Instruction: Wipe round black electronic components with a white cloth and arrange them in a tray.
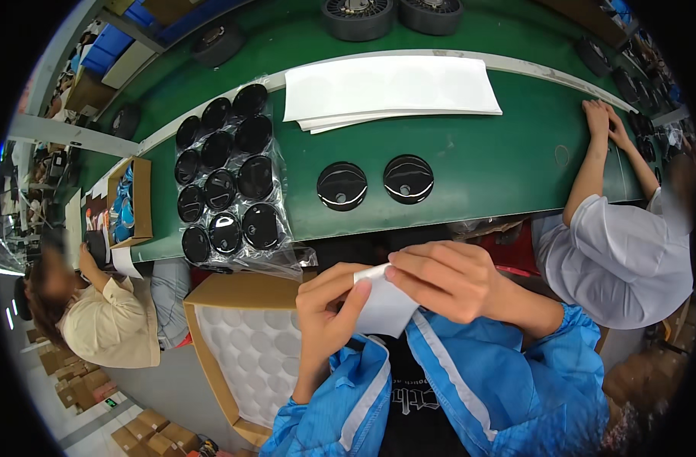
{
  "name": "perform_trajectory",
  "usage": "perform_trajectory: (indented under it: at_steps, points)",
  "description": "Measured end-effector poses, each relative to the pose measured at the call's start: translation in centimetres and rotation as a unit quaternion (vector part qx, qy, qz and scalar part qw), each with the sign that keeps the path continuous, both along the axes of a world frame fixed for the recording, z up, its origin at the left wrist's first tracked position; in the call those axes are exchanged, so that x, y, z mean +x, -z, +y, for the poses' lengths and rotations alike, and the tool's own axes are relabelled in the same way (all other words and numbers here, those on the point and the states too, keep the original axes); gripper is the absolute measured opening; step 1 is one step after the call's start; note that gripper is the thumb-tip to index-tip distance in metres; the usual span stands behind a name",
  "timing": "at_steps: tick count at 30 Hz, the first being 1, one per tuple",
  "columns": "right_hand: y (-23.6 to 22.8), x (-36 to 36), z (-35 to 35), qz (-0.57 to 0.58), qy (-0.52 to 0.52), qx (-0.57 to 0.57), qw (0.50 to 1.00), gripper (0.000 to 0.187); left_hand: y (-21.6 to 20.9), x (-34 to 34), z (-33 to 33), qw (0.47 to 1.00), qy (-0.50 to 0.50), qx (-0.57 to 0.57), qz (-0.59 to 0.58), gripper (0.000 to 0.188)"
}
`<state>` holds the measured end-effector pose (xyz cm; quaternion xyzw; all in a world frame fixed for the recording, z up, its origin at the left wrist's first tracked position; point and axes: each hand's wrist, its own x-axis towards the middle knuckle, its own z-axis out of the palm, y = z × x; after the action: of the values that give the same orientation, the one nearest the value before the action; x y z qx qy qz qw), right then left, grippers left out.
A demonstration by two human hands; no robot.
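Above my lap, in front of my chest, both hands hold a small white sheet (391, 305) by its upper edge. My left hand (325, 308) pinches its left corner between thumb and fingers. The fingers of my right hand (448, 276) close on the upper edge a little to the right. Past my hands, two glossy black discs (342, 186), each with a small round mark, lie side by side on the green table (454, 145). Further left, several more black discs (256, 177) sit in rows on clear plastic.
A stack of large white sheets (390, 87) lies behind the two discs. Black wheels (357, 19) stand at the far side. Left of my lap is a carton (199, 305) holding a white sheet with round shapes. One person (108, 320) works at left, another (614, 251) at right.
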<state>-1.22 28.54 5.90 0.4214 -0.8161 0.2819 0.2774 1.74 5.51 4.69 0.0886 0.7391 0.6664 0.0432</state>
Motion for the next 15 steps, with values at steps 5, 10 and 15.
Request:
perform_trajectory:
  at_steps: [5, 10, 15]
  points:
    - [1.1, -0.8, 1.5, -0.063, -0.011, -0.027, 0.998, 0.033, 5.0, -1.5, 0.6, 0.985, -0.094, 0.063, -0.132, 0.011]
    - [-2.3, -2.8, 4.6, -0.324, 0.042, -0.216, 0.92, 0.01, 5.0, -4.9, -1.0, 0.989, -0.009, -0.144, 0.027, 0.009]
    - [2.4, -8.1, 6.2, -0.523, 0.102, -0.348, 0.772, 0.001, 5.4, -5.1, 0.4, 0.974, 0.058, -0.209, 0.066, 0.017]
